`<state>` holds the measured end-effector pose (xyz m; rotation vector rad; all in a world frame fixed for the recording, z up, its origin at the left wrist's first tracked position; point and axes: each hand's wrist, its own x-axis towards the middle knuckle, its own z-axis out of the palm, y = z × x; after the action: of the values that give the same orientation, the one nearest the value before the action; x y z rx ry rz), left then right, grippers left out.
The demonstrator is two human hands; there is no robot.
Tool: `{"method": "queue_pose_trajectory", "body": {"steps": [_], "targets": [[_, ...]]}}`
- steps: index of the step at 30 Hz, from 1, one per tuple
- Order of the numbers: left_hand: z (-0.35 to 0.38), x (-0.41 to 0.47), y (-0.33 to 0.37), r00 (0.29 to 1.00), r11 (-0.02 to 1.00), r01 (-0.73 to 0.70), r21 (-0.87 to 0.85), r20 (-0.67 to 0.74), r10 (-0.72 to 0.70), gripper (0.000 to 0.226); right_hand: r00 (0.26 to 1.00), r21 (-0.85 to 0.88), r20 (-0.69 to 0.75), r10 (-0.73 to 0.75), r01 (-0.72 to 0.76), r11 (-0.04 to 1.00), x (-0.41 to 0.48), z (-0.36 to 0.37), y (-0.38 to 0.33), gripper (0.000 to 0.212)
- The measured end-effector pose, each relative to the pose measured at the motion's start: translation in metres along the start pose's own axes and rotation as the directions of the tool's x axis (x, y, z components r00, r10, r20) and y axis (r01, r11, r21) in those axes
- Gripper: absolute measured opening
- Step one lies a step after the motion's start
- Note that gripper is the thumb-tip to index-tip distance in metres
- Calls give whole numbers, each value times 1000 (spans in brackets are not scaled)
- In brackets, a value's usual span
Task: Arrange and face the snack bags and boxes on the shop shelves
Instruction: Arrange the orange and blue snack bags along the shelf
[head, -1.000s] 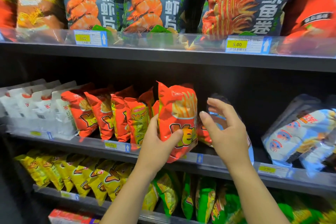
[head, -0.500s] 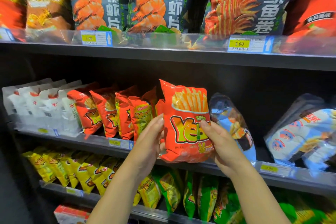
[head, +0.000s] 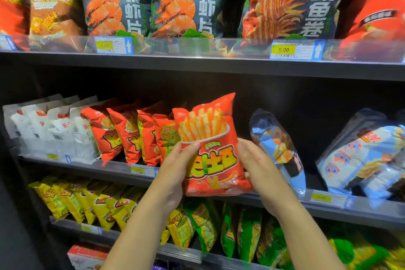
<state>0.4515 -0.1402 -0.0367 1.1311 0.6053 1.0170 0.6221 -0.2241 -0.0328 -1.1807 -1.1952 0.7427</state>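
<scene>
An orange fries snack bag (head: pixel 213 133) stands upright at the front of the middle shelf (head: pixel 328 200), its printed face turned toward me. My left hand (head: pixel 175 166) grips its left edge, thumb laid across the front. My right hand (head: pixel 257 166) holds the right edge with fingers behind the bag. A row of matching orange bags (head: pixel 122 131) stands angled to its left. A blue snack bag (head: pixel 277 149) leans just right of my right hand.
White bags (head: pixel 46 127) fill the middle shelf's left end; more blue bags (head: pixel 363 155) lie at its right. Large shrimp and squid chip bags (head: pixel 190 0) line the top shelf. Yellow bags (head: pixel 83 199) and green bags (head: pixel 247 232) stand on the shelf below.
The orange bag has been turned from edge-on to face forward. My right hand came in from beside it and took hold of its right edge.
</scene>
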Motion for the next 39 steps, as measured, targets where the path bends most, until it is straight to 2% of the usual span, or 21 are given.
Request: {"method": "queue_pose_trajectory", "body": {"steps": [3, 5, 8, 11, 14, 16, 18, 20, 22, 25, 27, 30, 33, 36, 39], "targets": [[-7, -2, -1, 994, 965, 110, -239, 41, -103, 50, 1000, 154, -22, 10, -7, 988, -1, -5, -2, 78], [-10, -2, -3, 991, 939, 132, -316, 74, -115, 49, 1000, 179, -10, 9, -7, 984, -2, -6, -4, 89], [-11, -2, -7, 992, 942, 119, -313, 78, -99, 55, 1000, 171, -8, 1, 0, 985, -3, -6, -5, 73], [-8, 0, -8, 994, 966, 73, -250, 96, -50, 57, 1000, 175, 7, -8, 6, 985, -4, -8, -5, 67], [-5, 1, -11, 994, 996, -40, -75, 95, 47, 50, 997, 76, 77, -24, 18, 997, -6, -10, -3, 62], [-7, 3, -13, 977, 981, -175, 78, 137, 163, 50, 993, -50, 112, -29, 35, 998, -6, -13, 1, 61], [-10, 2, -12, 952, 947, -271, 173, 192, 237, 56, 994, -177, 85, -73, 87, 980, -3, -18, 7, 65], [-14, 4, -14, 932, 917, -329, 228, 233, 276, 59, 988, -171, 74, -137, 148, 974, 0, -22, 13, 60], [-17, 4, -16, 929, 899, -342, 273, 244, 279, 56, 980, -138, 80, -184, 193, 971, 0, -25, 18, 53], [-23, 6, -22, 930, 898, -333, 287, 256, 263, 64, 962, -158, 95, -255, 268, 950, 1, -28, 27, 43], [-25, 6, -21, 925, 891, -348, 290, 262, 276, 65, 961, -161, 86, -263, 274, 948, 0, -27, 26, 46], [-24, 3, -16, 929, 885, -341, 317, 260, 265, 55, 969, -152, 83, -231, 241, 958, 1, -27, 23, 39], [-22, 2, -6, 935, 880, -312, 357, 281, 217, 58, 989, -138, 79, -126, 136, 981, 6, -28, 16, 54], [-17, 3, 2, 974, 963, -112, 244, 221, 57, 72, 998, -16, 67, 9, -8, 1000, 9, -25, 6, 61], [-9, 4, 7, 989, 980, 12, 198, 145, -41, 74, 987, 121, 72, 141, -149, 981, 11, -20, -2, 56]]}}
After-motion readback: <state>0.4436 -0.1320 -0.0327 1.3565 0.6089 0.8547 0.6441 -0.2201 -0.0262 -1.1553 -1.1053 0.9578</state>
